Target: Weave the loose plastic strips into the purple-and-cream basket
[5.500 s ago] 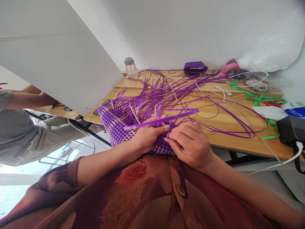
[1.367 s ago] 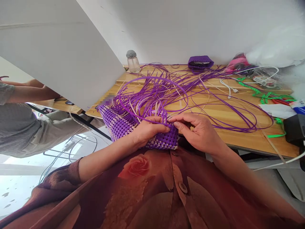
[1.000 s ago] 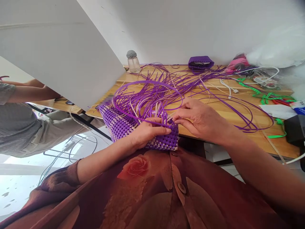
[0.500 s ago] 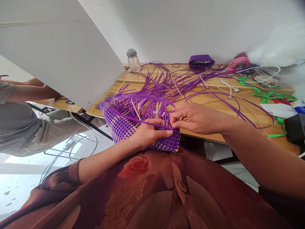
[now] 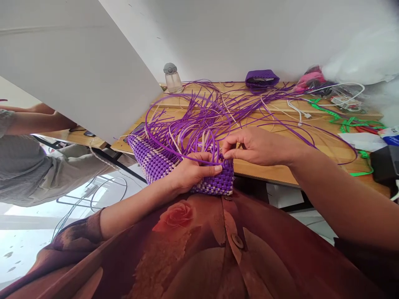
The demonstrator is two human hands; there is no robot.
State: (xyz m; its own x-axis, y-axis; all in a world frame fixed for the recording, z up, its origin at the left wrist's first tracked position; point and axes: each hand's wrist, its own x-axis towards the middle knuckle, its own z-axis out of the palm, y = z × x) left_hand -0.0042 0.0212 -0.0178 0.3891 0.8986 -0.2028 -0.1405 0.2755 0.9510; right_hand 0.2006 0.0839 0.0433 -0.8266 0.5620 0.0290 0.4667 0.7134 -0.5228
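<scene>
A purple and cream woven piece [image 5: 152, 160] lies at the front edge of the wooden table, against the shirt. My left hand [image 5: 195, 171] grips its upper rim, the thumb flat on the near side and the fingers behind. Just right of that thumb, my right hand [image 5: 249, 146] pinches at the rim near the right corner; a purple strip seems to be between its fingertips, but the tips partly hide it. Long purple and cream strips [image 5: 205, 110] rise from the piece and spread over the table. One purple strip arches in a wide loop above the left hand.
Along the wall stand a clear bottle with a grey lid [image 5: 172, 79] and a small purple woven basket [image 5: 262, 79]. White cables [image 5: 299, 110], green tape [image 5: 349, 122] and a black box [image 5: 385, 166] lie right. A person [image 5: 28, 158] is at the left beyond a white partition [image 5: 81, 62].
The purple strip's loop has risen and widened above the woven piece. My right hand has shifted slightly and its fingertips are lower, closer to the rim. My left hand keeps its hold.
</scene>
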